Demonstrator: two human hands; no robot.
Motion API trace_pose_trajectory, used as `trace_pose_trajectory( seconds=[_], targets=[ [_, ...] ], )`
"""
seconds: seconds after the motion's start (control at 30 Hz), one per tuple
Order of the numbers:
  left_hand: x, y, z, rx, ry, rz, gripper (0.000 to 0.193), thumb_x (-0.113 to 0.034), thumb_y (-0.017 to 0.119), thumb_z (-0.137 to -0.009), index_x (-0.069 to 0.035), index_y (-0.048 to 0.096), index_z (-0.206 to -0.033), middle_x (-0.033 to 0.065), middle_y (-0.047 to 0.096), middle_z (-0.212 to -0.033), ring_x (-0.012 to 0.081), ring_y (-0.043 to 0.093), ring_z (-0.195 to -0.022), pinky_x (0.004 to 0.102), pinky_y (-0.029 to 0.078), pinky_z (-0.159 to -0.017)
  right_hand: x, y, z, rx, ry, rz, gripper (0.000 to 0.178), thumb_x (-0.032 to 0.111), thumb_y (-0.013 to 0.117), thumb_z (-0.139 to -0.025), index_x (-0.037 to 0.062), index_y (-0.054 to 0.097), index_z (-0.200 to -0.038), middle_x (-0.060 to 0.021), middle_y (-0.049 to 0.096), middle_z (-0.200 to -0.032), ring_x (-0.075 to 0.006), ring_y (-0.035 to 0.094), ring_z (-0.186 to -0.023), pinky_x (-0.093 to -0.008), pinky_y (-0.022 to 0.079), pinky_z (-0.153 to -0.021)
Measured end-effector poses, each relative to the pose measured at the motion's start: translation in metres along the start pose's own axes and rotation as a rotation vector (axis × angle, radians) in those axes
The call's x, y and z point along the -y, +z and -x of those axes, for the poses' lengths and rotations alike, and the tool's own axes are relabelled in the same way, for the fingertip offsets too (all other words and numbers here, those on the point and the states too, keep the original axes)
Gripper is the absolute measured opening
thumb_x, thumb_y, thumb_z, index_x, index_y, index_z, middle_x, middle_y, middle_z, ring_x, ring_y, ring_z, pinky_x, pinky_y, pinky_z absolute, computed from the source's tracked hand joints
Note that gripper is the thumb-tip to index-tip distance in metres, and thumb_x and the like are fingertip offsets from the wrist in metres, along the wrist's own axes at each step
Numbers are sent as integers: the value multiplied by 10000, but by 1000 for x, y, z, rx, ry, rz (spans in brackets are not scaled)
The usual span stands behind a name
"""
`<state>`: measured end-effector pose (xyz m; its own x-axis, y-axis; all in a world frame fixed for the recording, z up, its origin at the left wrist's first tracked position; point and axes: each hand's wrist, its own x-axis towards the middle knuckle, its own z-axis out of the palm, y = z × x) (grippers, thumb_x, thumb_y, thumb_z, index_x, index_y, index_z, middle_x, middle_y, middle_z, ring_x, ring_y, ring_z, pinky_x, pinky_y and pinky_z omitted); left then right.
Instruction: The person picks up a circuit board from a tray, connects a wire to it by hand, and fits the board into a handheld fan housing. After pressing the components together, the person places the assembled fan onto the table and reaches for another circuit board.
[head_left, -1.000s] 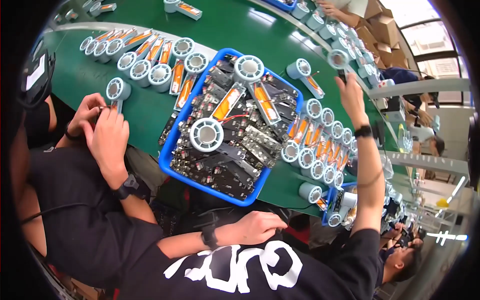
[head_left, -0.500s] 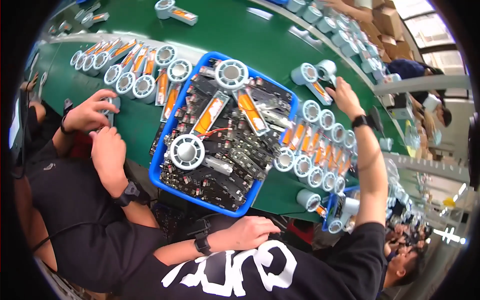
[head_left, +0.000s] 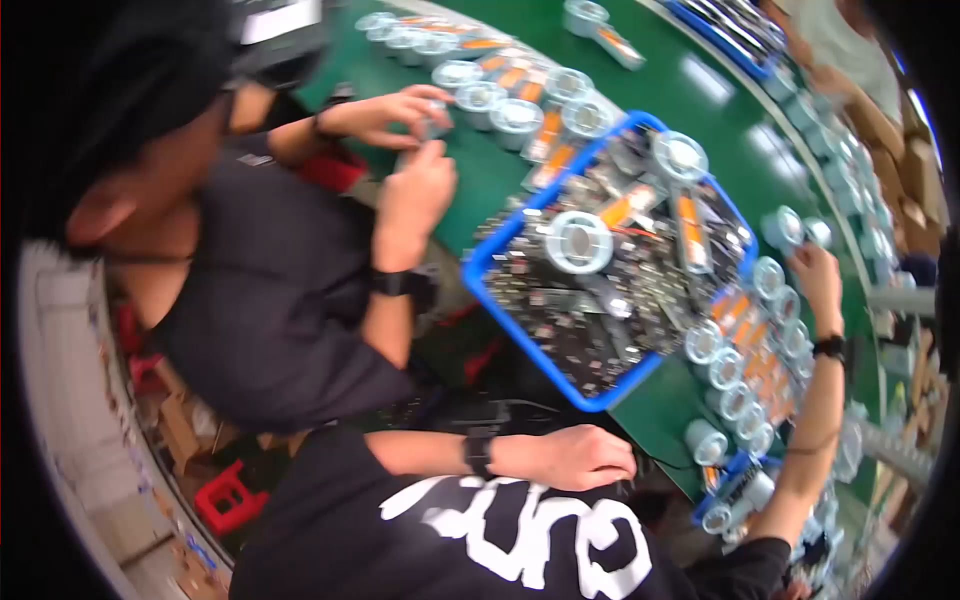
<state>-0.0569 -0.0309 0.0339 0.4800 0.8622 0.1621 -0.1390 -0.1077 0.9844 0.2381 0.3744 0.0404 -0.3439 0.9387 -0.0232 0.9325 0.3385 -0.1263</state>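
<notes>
My left hand (head_left: 585, 458) is curled near the tray's lower edge, and anything inside its fingers is hidden. My right hand (head_left: 818, 278) reaches far to the right, its fingers closed at a light-blue handheld fan (head_left: 817, 232); blur softens the contact. Beside that stands another light-blue fan (head_left: 783, 228). Between my arms a blue tray (head_left: 535, 345) is full of small dark circuit boards. On top lie open fan bodies, one with a round grille (head_left: 579, 242) and others with orange-striped handles (head_left: 690, 230).
Rows of fan bodies (head_left: 728, 368) line the tray's right side, and more (head_left: 516, 118) stand beyond its left corner. At left a co-worker in black works with both hands (head_left: 415, 190) on a small part. A red stool (head_left: 228, 500) stands on the floor.
The view has swung left, shifting the tray and fans rightward in the picture and bringing more of the co-worker into sight. My right hand remains by the pair of fans; my left fingers look more curled.
</notes>
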Motion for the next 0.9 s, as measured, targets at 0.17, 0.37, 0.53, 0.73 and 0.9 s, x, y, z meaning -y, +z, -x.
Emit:
trace_pose_trajectory(
  seconds=[0.17,0.37,0.53,0.73,0.9],
  targets=[
    [-6,-7,8,-75,71,-84,69,-36,663,-884,-10,702,-934,128,691,-867,315,669,-823,407,544,-714,-2,-55,48,-275,-50,-60,257,251,712,-911,-3,692,-948,-160,658,-753,-218,636,-677,-371,498,-658],
    [-11,-29,41,-270,-18,-200,92,36,644,-838,-3,704,-896,111,689,-818,251,663,-753,342,529,-657,159,-105,203,-290,61,-545,266,172,722,-887,32,539,-754,55,403,-646,-59,375,-613,-259,290,-541],
    [-8,-44,28,-353,97,-460,128,30,682,-828,2,702,-951,111,686,-857,274,641,-764,359,523,-698,230,-34,331,-317,240,-553,288,152,777,-775,20,524,-737,-39,434,-619,-138,414,-561,-311,330,-526],
    [-6,-69,10,-559,158,-1154,289,-54,747,-821,-29,709,-1106,114,649,-1130,322,585,-1044,437,482,-915,246,55,351,-369,287,-487,307,217,802,-799,21,568,-768,-130,555,-689,-317,547,-575,-413,440,-560],
    [-12,-87,-22,-600,212,-1245,310,-42,723,-841,-30,707,-1150,131,638,-1190,320,576,-1068,425,483,-925,249,69,329,-367,283,-472,311,222,807,-807,13,578,-784,-158,599,-739,-384,592,-642,-449,472,-594]
  ],
)
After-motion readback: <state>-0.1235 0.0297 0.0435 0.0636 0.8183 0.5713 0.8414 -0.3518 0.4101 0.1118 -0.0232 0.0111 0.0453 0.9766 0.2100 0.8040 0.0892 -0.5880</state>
